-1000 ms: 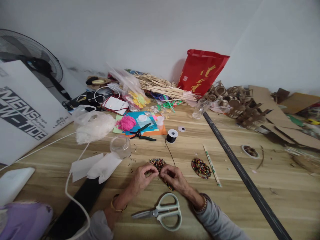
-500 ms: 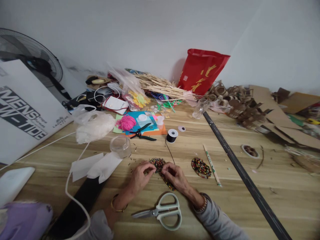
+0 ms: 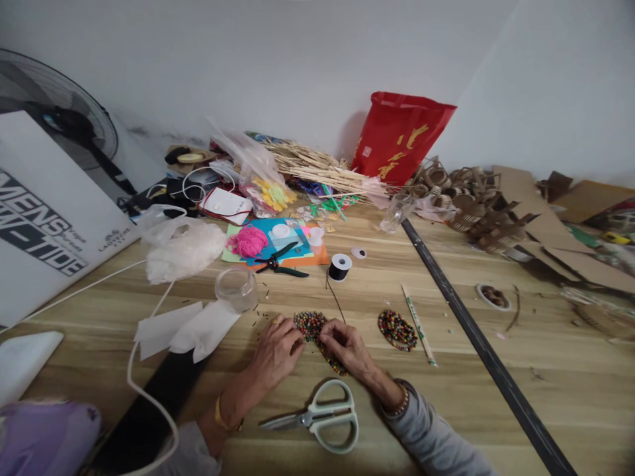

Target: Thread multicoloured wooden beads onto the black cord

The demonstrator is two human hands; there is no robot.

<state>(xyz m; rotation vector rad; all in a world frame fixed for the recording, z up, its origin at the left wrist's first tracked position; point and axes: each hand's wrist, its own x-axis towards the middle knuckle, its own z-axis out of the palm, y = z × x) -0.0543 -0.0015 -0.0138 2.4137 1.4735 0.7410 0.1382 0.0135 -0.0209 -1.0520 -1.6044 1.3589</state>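
A mound of small multicoloured beads (image 3: 308, 322) lies on the wooden table between my hands, with a beaded strand trailing toward me. My right hand (image 3: 351, 347) is pinched at the mound's right edge, where a thin black cord (image 3: 336, 299) runs down from a white-ended spool (image 3: 340, 267). At the left edge, my left hand (image 3: 278, 347) is palm down with curled fingers; anything in its fingertips is hidden. Closer to me rest large pale-handled scissors (image 3: 317, 418). A coiled bead string (image 3: 397, 330) sits to the right.
Beside the coil is a thin paper-wrapped stick (image 3: 419, 327). A clear jar (image 3: 236, 289) and white paper (image 3: 198, 329) are at left. Dark-handled pliers (image 3: 278, 262) and pink yarn (image 3: 248, 242) lie on coloured sheets. A black strip (image 3: 476, 334) crosses the right side.
My left hand has turned more palm down and shifted slightly left, its fingertips no longer visibly pinched. My right hand stays at the beads. The whole view has shifted slightly.
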